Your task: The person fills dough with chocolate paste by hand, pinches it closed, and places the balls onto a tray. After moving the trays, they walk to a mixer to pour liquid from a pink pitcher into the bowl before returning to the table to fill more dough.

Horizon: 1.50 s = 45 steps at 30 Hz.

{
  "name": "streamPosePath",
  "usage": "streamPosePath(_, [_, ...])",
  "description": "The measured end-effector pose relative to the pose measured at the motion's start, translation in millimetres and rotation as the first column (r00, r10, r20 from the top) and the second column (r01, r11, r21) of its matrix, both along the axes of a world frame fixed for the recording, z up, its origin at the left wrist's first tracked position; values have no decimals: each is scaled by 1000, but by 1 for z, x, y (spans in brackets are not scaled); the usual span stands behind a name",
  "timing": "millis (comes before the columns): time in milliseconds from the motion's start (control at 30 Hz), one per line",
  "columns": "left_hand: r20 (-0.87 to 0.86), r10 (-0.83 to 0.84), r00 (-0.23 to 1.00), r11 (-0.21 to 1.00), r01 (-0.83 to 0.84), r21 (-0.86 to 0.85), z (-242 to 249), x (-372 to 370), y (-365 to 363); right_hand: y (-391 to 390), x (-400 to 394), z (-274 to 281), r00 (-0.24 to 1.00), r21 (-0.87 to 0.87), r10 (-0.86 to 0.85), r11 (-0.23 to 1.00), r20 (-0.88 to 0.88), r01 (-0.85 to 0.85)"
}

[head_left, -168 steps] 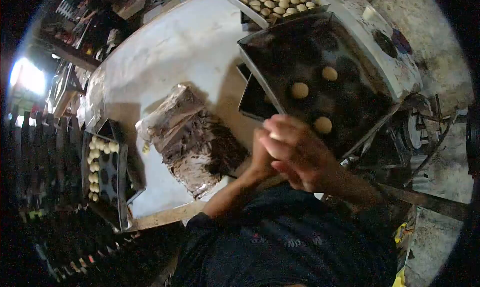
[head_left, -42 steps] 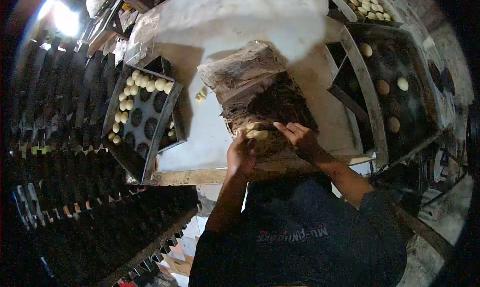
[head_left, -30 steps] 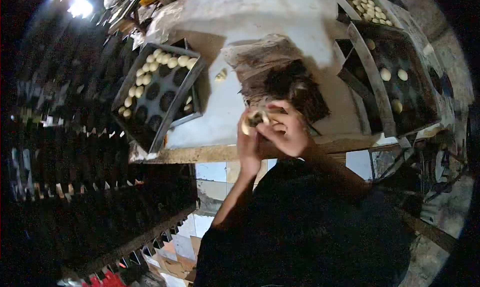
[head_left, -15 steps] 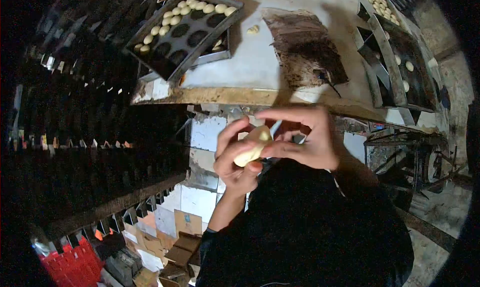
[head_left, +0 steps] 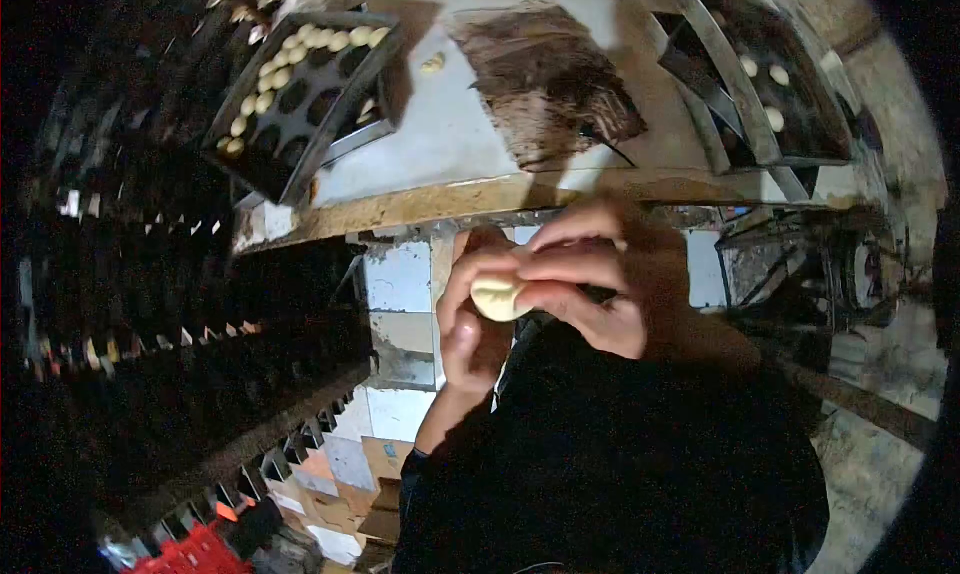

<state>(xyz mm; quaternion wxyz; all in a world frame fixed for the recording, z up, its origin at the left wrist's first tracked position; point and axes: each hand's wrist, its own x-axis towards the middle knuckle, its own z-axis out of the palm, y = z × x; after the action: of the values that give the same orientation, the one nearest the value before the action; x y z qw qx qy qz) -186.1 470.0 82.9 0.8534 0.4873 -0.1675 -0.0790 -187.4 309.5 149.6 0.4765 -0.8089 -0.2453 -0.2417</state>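
Note:
A small piece of pale dough [head_left: 496, 296] sits between my two hands, in front of my body and below the table edge. My left hand [head_left: 472, 319] cups it from the left, fingers curled round behind it. With thumb and fingers, my right hand [head_left: 590, 284] pinches the dough's right and upper edge. The surface facing me looks folded and creased; whatever is inside it is hidden. On the table beyond lies a dark brown smeared layer of paste [head_left: 545, 74], with a thin dark tool [head_left: 608, 146] at its near edge.
At the left, a metal tray [head_left: 345, 124] holds dough balls [head_left: 265, 84] along two sides. Stacked metal trays [head_left: 745, 104] with a few dough balls stand at the right. A dough scrap [head_left: 432, 64] lies on the table [head_left: 400, 164]. A red crate [head_left: 190, 554] is low at left.
My right hand has closed in on the dough, its fingers now pinching the edge. The dough looks rounder and has turned. The view has shifted, so the table appears further left and higher.

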Motion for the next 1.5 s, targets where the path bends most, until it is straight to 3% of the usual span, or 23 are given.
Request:
streamPosePath(33, [59,40,997,997,-36,-70,-11,2,-13,-15,0,0,993,66,-2,998,-117,9])
streamPosePath(133, [408,83,909,972,-164,169,0,28,-64,-63,-1,-7,887,335,127,942,-444,33])
streamPosePath(233, [514,167,841,965,-247,90,13,50,-132,-116,12,-18,999,210,22,978,-24,-16])
streamPosePath(300, [521,321,791,916,-399,40,10,63,-177,-145,10,-2,992,154,-110,981,-58,117])
streamPosePath(367, [441,374,816,911,-412,-10,18,64,-225,-174,14,-12,962,217,-236,955,134,204])
streamPosePath(433, [358,182,916,983,-156,-101,37,67,-272,-224,15,-13,966,180,-186,972,182,153])
streamPosePath(500, [476,-47,878,998,65,-20,42,92,-309,-263,15,-14,989,240,-138,963,51,122])
streamPosePath(600, [680,-149,718,989,103,108,40,118,-362,-305,11,-17,912,325,-49,926,-407,195])
streamPosePath(633, [700,-55,712,994,-28,106,40,119,-376,-323,13,-23,936,152,-161,964,-314,217])
streamPosePath(667, [448,-133,884,963,9,268,32,112,-377,-341,15,-30,944,-16,-268,963,-194,271])
streamPosePath(767, [372,-274,887,615,-136,777,43,112,-400,-372,-5,2,884,-168,-459,881,-84,442])
streamPosePath(800, [261,-357,897,779,131,613,17,113,-413,-377,-12,12,832,-237,-553,815,-43,529])
streamPosePath(833, [-73,-455,888,763,430,482,0,106,-426,-380,-11,12,864,-274,-503,833,-9,481])
streamPosePath(900, [-711,-445,545,777,629,-4,-33,89,-452,-382,-5,12,923,-357,-383,857,41,372])
streamPosePath(933, [-77,-562,824,642,493,587,-43,83,-458,-384,-8,1,916,-368,-401,855,-19,366])
streamPosePath(1000, [411,-710,572,574,131,809,-49,80,-467,-411,-10,-15,937,-267,-338,914,-84,306])
streamPosePath(1067, [122,-746,655,562,520,643,-11,86,-465,-429,-17,-9,894,-189,-391,916,-220,354])
streamPosePath(1133, [8,-737,675,517,557,650,20,100,-462,-459,-11,-13,765,-70,-490,857,-418,510])
streamPosePath(1233, [14,-665,747,575,499,649,13,122,-438,-515,26,-50,586,-336,-758,652,-286,680])
streamPosePath(1267, [4,-644,765,584,488,649,13,132,-422,-538,27,-72,599,-617,-758,606,-257,502])
streamPosePath(1367, [95,-544,834,651,348,674,-2,166,-364,-543,28,-76,518,-815,-721,575,-461,76])
streamPosePath(1467, [-11,-358,934,733,288,616,-34,186,-304,-542,39,-62,364,-780,-701,612,-613,-133])
streamPosePath(1500, [-89,-266,960,764,267,587,-41,191,-276,-557,30,-86,505,-805,-699,593,-507,12])
